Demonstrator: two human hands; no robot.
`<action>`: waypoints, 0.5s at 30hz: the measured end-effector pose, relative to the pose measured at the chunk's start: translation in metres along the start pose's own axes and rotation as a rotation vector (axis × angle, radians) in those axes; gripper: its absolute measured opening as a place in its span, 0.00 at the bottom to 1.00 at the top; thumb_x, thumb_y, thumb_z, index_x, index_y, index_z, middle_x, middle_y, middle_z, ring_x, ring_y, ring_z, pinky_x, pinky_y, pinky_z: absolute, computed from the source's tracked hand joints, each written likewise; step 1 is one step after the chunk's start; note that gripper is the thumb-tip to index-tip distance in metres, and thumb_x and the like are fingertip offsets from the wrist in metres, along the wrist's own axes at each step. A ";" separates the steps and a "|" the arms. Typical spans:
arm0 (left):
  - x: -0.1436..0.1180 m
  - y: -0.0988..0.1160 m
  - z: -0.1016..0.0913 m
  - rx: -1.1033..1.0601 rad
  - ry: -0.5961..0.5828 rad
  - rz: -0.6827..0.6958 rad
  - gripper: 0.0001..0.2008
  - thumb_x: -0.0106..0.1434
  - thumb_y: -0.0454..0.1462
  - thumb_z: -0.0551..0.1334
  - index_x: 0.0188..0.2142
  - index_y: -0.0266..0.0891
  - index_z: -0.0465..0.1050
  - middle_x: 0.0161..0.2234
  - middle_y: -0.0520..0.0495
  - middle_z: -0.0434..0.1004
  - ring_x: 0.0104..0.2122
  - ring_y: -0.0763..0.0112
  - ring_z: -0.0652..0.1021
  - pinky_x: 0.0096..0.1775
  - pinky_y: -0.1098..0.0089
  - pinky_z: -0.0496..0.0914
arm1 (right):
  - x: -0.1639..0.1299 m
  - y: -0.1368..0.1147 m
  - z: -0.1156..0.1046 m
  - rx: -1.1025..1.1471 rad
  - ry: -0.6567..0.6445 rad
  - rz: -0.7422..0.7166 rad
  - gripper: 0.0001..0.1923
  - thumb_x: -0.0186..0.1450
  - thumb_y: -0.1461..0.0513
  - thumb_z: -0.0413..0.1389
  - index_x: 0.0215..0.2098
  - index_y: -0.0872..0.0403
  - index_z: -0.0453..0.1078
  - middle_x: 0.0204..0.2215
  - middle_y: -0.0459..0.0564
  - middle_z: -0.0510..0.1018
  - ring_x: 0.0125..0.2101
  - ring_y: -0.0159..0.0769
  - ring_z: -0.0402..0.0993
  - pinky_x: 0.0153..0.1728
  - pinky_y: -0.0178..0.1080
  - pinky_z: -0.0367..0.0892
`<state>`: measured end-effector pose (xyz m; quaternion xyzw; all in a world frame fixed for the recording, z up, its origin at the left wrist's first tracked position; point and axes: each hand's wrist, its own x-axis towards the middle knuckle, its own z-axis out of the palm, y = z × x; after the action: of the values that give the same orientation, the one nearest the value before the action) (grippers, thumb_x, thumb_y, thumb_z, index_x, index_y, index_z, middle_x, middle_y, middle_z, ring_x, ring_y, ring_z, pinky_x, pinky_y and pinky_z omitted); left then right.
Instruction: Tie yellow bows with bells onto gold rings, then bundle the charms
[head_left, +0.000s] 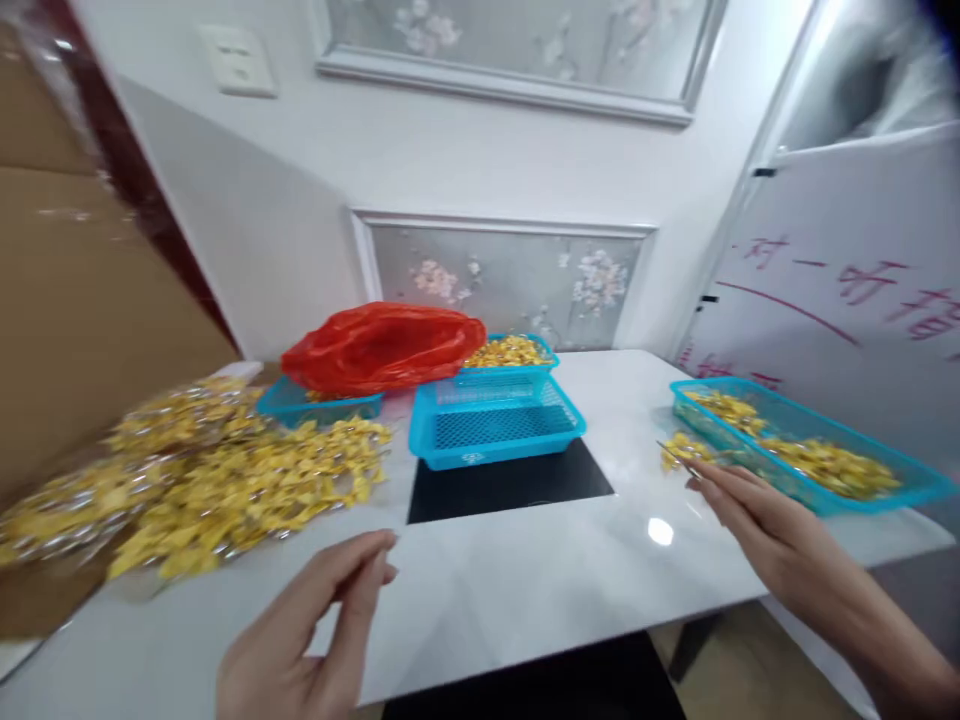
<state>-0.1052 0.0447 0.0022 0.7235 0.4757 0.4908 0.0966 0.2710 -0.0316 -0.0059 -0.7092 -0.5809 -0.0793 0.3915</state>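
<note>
Now your right hand (pixel 757 515) reaches toward the blue tray (pixel 911 490) at the table's right edge, fingers pinched on a thin metal stick (pixel 679 457) that carries a little cluster of yellow pieces (pixel 679 447) at its far end. The stick's long axis runs from your fingertips up and leftward, its tip just beside the tray's near-left corner. That tray holds a long strip of the same yellow pieces. Your left hand (pixel 315 630) hovers over the near edge of the white table (pixel 525 580), empty, thumb and forefinger nearly meeting. Straight ahead sits an empty blue basket (pixel 495 428) on a black square inset (pixel 510 485); behind it a second basket (pixel 514 362) is heaped with yellow pieces, and a red plastic bag (pixel 382 347) lies over a third basket (pixel 319 403). A loose yellow pile (pixel 247 480) spreads over the left side. Bare tabletop lies between your hands, from the inset to the near edge
</note>
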 end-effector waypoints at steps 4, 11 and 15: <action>0.009 0.025 0.064 -0.026 -0.100 0.188 0.08 0.62 0.40 0.61 0.41 0.52 0.76 0.39 0.52 0.83 0.36 0.64 0.83 0.41 0.69 0.77 | 0.004 0.037 0.018 -0.070 0.012 0.041 0.20 0.68 0.57 0.44 0.46 0.55 0.75 0.40 0.59 0.79 0.39 0.45 0.78 0.38 0.43 0.73; 0.008 0.014 0.091 0.090 -0.220 0.146 0.08 0.62 0.42 0.61 0.38 0.51 0.78 0.39 0.52 0.84 0.37 0.61 0.83 0.37 0.70 0.79 | 0.008 0.056 0.041 -0.141 -0.051 0.061 0.19 0.69 0.61 0.43 0.49 0.57 0.72 0.44 0.61 0.76 0.42 0.45 0.76 0.41 0.44 0.72; 0.011 0.020 0.100 0.100 -0.262 0.245 0.08 0.62 0.41 0.61 0.36 0.49 0.79 0.39 0.51 0.84 0.37 0.63 0.84 0.38 0.71 0.79 | 0.047 0.057 0.029 -0.199 -0.137 0.107 0.12 0.70 0.63 0.50 0.49 0.56 0.70 0.45 0.55 0.76 0.42 0.40 0.75 0.44 0.44 0.71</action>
<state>-0.0127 0.0757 -0.0289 0.8377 0.3912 0.3761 0.0614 0.3264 0.0217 -0.0254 -0.7782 -0.5570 -0.0668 0.2822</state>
